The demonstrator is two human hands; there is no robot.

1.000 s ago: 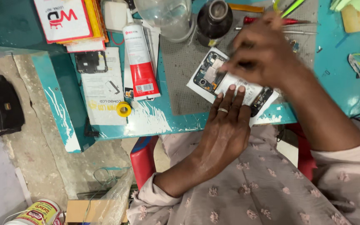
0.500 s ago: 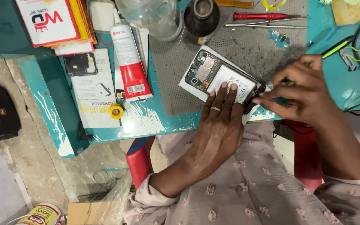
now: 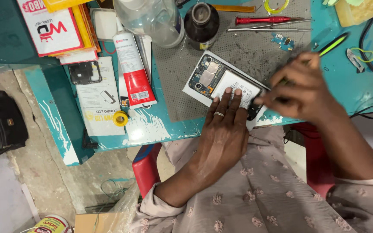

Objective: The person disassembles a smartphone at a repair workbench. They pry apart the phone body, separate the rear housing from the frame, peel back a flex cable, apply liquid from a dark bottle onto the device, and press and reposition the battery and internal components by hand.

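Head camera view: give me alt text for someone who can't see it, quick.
Seen from above, a person's left hand presses flat on an opened phone with its back cover off, lying on a grey work mat, while the blurred right hand works at the phone's lower end. A red-and-white tube, a red screwdriver and a dark bottle lie on the teal bench.

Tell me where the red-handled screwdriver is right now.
The red-handled screwdriver lies at the far edge of the grey mat, just beyond the metal tweezers.

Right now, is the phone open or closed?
Open. The phone lies with its back cover off, so its battery and circuit board show, under the left hand.
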